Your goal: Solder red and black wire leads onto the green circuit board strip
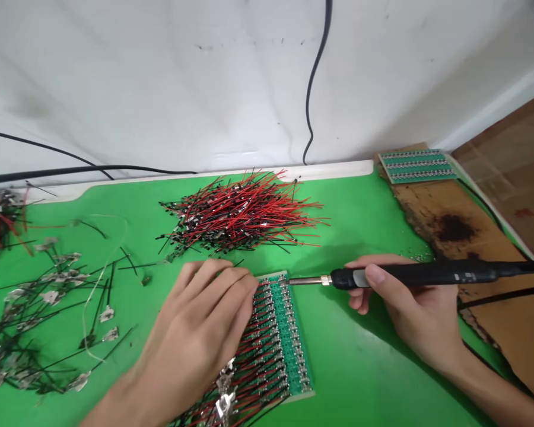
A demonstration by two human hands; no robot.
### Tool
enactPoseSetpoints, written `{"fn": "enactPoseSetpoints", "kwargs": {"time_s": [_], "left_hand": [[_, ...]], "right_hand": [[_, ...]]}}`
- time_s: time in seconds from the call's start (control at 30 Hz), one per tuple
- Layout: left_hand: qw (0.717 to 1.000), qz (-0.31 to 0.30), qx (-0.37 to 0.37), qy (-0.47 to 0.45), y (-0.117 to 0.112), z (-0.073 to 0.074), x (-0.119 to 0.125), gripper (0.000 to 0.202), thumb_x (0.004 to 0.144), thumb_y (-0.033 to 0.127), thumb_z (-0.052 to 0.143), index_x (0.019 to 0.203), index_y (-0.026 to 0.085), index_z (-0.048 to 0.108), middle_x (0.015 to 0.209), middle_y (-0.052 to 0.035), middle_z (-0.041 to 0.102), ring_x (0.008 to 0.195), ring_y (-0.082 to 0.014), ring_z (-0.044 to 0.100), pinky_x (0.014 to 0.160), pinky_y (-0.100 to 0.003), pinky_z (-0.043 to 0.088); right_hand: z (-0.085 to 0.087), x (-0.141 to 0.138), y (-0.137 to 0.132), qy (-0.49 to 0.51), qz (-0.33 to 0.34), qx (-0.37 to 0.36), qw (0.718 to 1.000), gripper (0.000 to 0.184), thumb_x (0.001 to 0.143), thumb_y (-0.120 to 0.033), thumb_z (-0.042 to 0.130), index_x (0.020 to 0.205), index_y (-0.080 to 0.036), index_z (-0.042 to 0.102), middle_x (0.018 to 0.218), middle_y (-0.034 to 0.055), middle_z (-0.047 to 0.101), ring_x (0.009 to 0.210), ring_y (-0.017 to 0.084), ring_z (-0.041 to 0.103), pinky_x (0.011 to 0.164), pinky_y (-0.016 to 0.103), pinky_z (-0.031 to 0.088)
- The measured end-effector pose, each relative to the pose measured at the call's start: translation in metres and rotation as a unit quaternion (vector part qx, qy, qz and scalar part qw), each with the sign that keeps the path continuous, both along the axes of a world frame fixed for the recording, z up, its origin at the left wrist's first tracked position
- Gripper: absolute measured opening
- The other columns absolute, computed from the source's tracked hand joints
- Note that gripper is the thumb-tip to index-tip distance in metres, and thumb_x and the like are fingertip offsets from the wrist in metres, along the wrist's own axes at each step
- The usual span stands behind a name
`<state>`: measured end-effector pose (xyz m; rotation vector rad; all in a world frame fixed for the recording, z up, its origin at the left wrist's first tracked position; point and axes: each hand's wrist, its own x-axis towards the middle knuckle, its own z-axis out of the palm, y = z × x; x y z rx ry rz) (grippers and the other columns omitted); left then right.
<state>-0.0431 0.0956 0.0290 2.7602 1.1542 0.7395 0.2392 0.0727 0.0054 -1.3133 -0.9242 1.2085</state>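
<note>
My left hand [200,326] lies palm down on a row of red and black wires [260,356] laid against a green circuit board strip [289,332], fingers close together and pressing the wires flat. My right hand [400,302] grips a black soldering iron [431,274] like a pen. The iron's metal tip [300,281] points left and reaches the top end of the board. Metal tabs hang from the wires near the bottom edge of the view.
A heap of red and black wires [242,216] lies on the green mat [360,367] behind the board. Loose black wires with metal tabs [40,314] are scattered at left. Another green board [416,165] rests on a scorched brown wooden plate [454,228] at right. Black cables run along the white wall.
</note>
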Motion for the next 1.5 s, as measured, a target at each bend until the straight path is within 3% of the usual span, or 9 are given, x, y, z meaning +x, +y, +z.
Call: {"fn": "enactPoseSetpoints", "kwargs": {"time_s": [0.17,0.47,0.67,1.17,1.5], "left_hand": [[1.000,0.000,0.010,0.007,-0.002,0.001,0.000,0.011,0.107,0.010,0.065,0.116,0.012,0.070,0.108,-0.0054,0.079,0.104,-0.0226,0.066,0.095,-0.042,0.047],[0.998,-0.009,0.030,0.055,-0.006,0.005,0.004,0.011,0.109,0.010,0.059,0.113,0.009,0.070,0.109,-0.0094,0.081,0.102,-0.0257,0.069,0.096,-0.046,0.048],[0.997,-0.005,0.032,0.071,-0.013,0.000,-0.001,0.014,0.107,0.009,0.063,0.118,0.008,0.071,0.114,-0.0110,0.081,0.108,-0.0288,0.068,0.095,-0.048,0.048],[0.999,0.023,0.033,0.002,-0.012,-0.010,0.006,0.010,0.103,0.008,0.070,0.112,0.010,0.073,0.112,-0.0082,0.082,0.102,-0.0240,0.070,0.095,-0.045,0.049],[0.999,0.015,0.034,0.002,-0.012,-0.009,0.004,0.013,0.100,0.004,0.073,0.113,0.009,0.073,0.112,-0.0102,0.083,0.101,-0.0256,0.072,0.093,-0.047,0.050]], "right_hand": [[0.007,-0.004,-0.003,-0.018,-0.016,-0.016,1.000,0.030,0.090,-0.056,0.093,0.094,-0.026,0.090,0.066,0.0019,0.078,0.054,0.015,0.072,0.052,0.024,0.063],[0.005,-0.003,-0.005,-0.033,-0.008,0.000,0.999,0.026,0.097,-0.050,0.088,0.098,-0.024,0.089,0.068,0.0024,0.078,0.054,0.017,0.072,0.051,0.028,0.065],[0.007,-0.004,-0.006,-0.031,-0.013,-0.008,0.999,0.026,0.095,-0.051,0.089,0.098,-0.026,0.089,0.069,0.0014,0.079,0.055,0.015,0.073,0.051,0.025,0.064],[0.012,-0.007,-0.008,-0.045,-0.029,-0.017,0.998,0.031,0.091,-0.056,0.091,0.094,-0.025,0.090,0.065,0.0033,0.077,0.052,0.017,0.071,0.048,0.026,0.063],[0.012,-0.004,-0.009,-0.045,-0.017,-0.031,0.998,0.028,0.091,-0.059,0.091,0.095,-0.031,0.091,0.065,0.0030,0.077,0.053,0.018,0.070,0.050,0.029,0.064]]}}
